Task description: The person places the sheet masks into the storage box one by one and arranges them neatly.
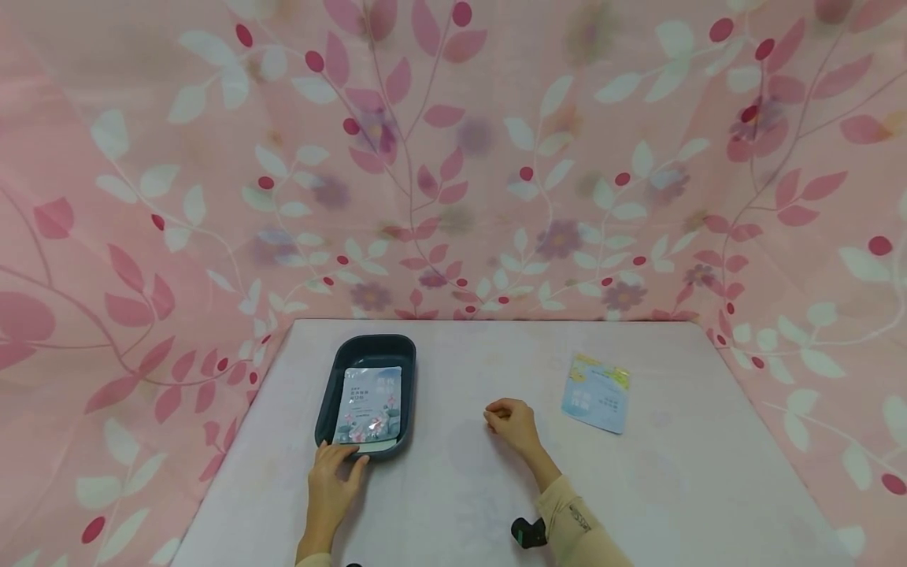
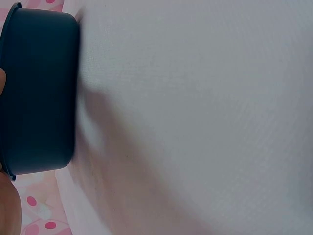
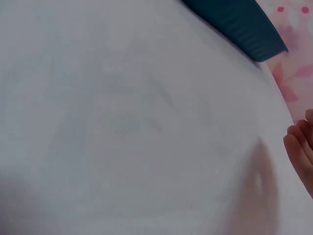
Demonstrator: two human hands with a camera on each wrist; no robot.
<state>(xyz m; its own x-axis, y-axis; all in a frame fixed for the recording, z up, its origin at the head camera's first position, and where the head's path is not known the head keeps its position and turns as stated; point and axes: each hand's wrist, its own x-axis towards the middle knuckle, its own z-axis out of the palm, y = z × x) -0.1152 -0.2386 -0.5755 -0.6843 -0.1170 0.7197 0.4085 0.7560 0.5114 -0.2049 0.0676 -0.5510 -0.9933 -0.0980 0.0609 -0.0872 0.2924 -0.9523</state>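
At the near end of a dark teal plastic tray (image 1: 409, 394), my left hand (image 1: 331, 480) grips the rim. In the left wrist view, a fingertip (image 2: 2, 81) shows at the edge of the tray (image 2: 41, 93). Inside lies a pale blue sachet (image 1: 368, 405) with pink flowers printed near its bottom; a pale edge of something shows beneath it. My right hand (image 1: 516, 425) is above the table between the tray and a second sachet, fingers loosely bent and holding nothing. That blue and yellow sachet (image 1: 597, 394) lies flat to its right.
A white cloth covers the table (image 1: 468, 354). Pink floral fabric (image 1: 453, 197) hangs behind it and along both sides. A small black object (image 1: 528, 533) shows at my right wrist.
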